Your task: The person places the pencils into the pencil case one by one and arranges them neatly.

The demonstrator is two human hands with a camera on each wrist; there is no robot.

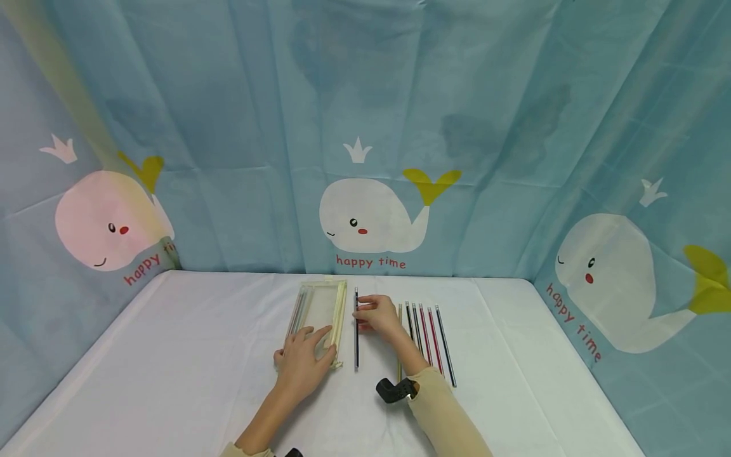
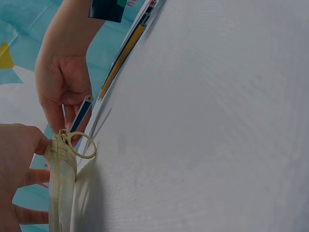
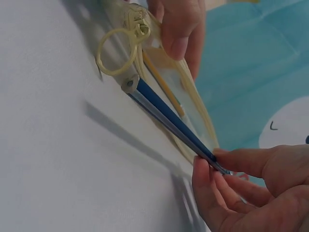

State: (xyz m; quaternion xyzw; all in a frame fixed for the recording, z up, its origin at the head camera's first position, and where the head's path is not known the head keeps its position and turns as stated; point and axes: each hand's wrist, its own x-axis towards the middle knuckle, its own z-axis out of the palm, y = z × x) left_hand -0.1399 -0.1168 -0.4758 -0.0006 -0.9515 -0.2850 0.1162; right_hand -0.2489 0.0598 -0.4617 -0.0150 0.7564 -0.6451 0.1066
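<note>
- Centrally, toward the far edge of the counter (image 1: 171,381), a transparent pouch (image 1: 320,309) lies with its long sides running from near edge to far edge; pencils show inside it.
- Left hand (image 1: 304,363): fingers spread over the near part of the pouch.
- Right hand (image 1: 377,315): thumb and fingers pinch a dark blue pencil (image 1: 356,349) in its far half; its near end juts free toward the counter's near edge.
- Key relation: the pinched pencil is just right of the pouch, apart from it, its long axis roughly parallel to the pouch's right side. The right hand is the nearer to the far end; the pouch lies to that hand's left. A shadow set off from the pencil suggests slight lift.
- Zipper ring (image 3: 100,55): at the pouch's near end, beside the pencil's free end.
- Row of pencils (image 1: 446,346): toward the counter's right edge, partly behind the right forearm.
</note>
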